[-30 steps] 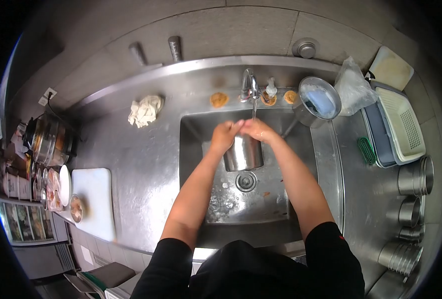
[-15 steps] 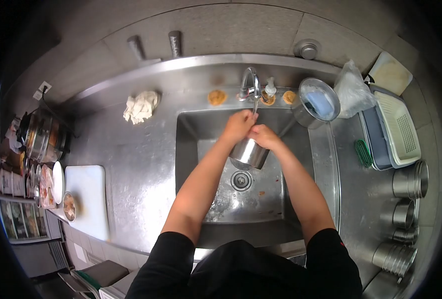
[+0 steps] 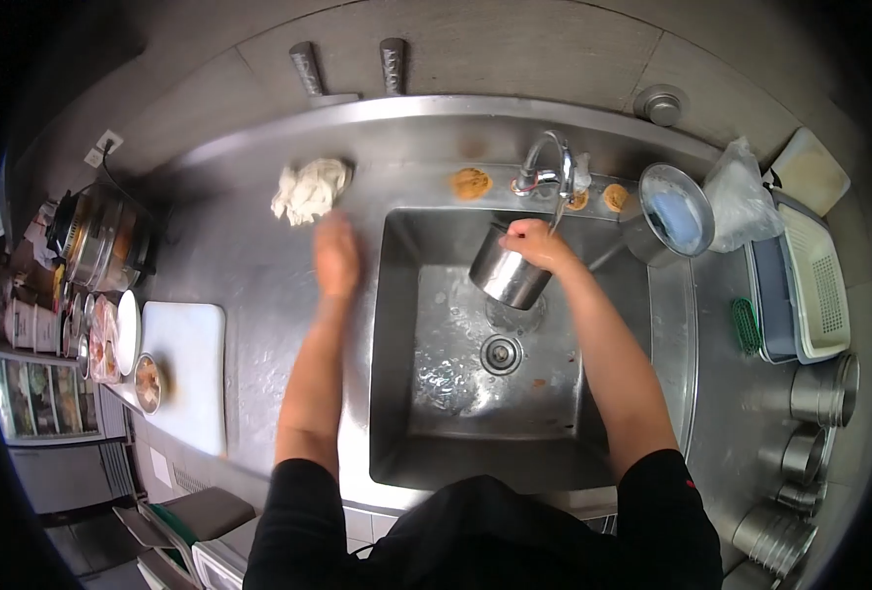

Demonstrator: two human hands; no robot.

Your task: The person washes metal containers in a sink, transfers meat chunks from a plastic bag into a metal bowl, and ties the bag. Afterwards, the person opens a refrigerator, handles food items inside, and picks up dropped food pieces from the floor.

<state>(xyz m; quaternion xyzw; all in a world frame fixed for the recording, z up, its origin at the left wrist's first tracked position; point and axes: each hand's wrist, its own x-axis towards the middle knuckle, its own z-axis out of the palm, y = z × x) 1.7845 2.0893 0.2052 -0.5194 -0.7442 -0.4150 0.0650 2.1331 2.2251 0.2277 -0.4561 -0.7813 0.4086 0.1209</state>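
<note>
above centre, the right grip (image 3: 536, 242) holds the metal pot (image 3: 510, 277) by its rim, probably for tilting; near the upper-left cloth (image 3: 310, 191), the blurred left grip (image 3: 336, 261) is unreadable.

- Pot (image 3: 511, 275) over sink (image 3: 465, 405), in front of faucet (image 3: 528, 184).
- Cloth (image 3: 311, 191) on counter (image 3: 259, 280), left of sink.
- Cutting board (image 3: 192, 379) farther left, bowl (image 3: 148, 383) at its left edge.
- Baskets (image 3: 821, 310) right of sink, behind stacked containers (image 3: 821, 391).
</note>
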